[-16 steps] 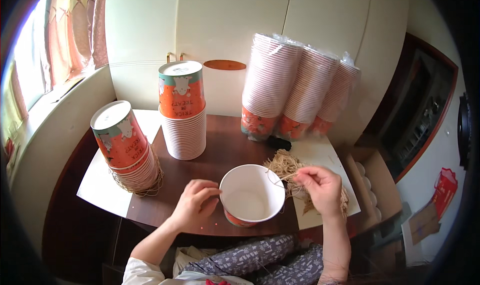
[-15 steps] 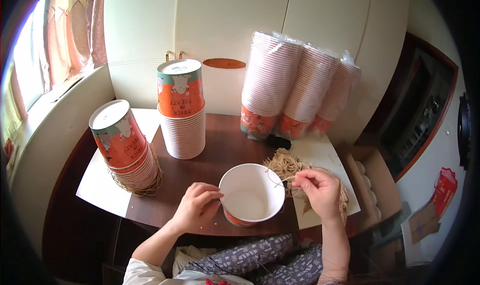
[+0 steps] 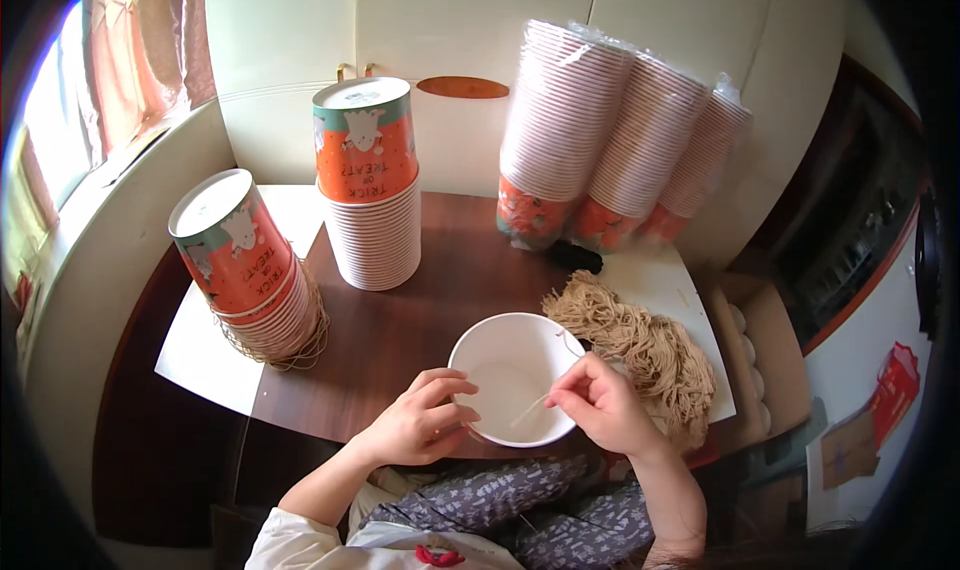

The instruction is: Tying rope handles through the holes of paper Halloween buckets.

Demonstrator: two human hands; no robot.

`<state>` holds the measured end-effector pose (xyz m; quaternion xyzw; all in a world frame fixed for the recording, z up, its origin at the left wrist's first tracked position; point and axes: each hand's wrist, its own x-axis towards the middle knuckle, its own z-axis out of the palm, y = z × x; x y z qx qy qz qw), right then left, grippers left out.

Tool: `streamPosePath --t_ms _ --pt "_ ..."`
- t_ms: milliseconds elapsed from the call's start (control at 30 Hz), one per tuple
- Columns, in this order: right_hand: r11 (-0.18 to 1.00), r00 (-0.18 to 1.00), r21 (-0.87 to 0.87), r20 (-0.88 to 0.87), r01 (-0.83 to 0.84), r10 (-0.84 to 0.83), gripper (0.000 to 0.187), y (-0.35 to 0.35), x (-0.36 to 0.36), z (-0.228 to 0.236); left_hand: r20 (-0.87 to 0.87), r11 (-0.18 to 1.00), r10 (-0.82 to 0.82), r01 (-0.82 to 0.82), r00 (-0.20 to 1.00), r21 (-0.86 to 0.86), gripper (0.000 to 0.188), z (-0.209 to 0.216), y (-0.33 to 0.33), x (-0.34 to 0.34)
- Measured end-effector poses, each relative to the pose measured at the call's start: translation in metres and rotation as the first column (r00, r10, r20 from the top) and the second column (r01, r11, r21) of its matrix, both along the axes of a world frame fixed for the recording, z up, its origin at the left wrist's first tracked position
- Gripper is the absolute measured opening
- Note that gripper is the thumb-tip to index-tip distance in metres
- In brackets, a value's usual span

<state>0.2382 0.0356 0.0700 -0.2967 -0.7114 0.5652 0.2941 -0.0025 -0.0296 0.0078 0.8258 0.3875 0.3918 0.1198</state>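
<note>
The open cup (image 3: 500, 375) looked like smooth, matt paper. The twine bundle (image 3: 640, 340) appeared rough and fibrous, the tabletop (image 3: 375, 340) glossy wood.

curtain (image 3: 140, 55) top cut off | cup (image 3: 500, 390) underside — hidden | cord (image 3: 530, 411) — partly behind right hand (image 3: 603, 406)

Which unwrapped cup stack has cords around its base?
The left stack, nearer the curtains: tan cords loop around its lower cups; the other unwrapped stack shows none.

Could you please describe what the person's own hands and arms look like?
The left hand and right hand are ungloved, with no watch or bracelet visible. A loose whitish sleeve covers the left upper arm; the right forearm shows bare.
</note>
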Motion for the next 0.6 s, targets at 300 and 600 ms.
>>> streamPosePath --t_ms 300,600 --pt "0.973 0.97 -0.153 0.144 -0.175 0.197 0.016 0.014 -0.036 -0.003 0.218 0.98 0.19 -0.198 0.957 0.015 0.032 -0.004 -0.011 -0.01" --pt "0.968 0.974 -0.144 0.071 -0.203 0.215 0.015 0.01 -0.031 0.001 0.14 0.976 0.205 -0.213 0.969 0.044 0.023 0.014 -0.005 0.004"
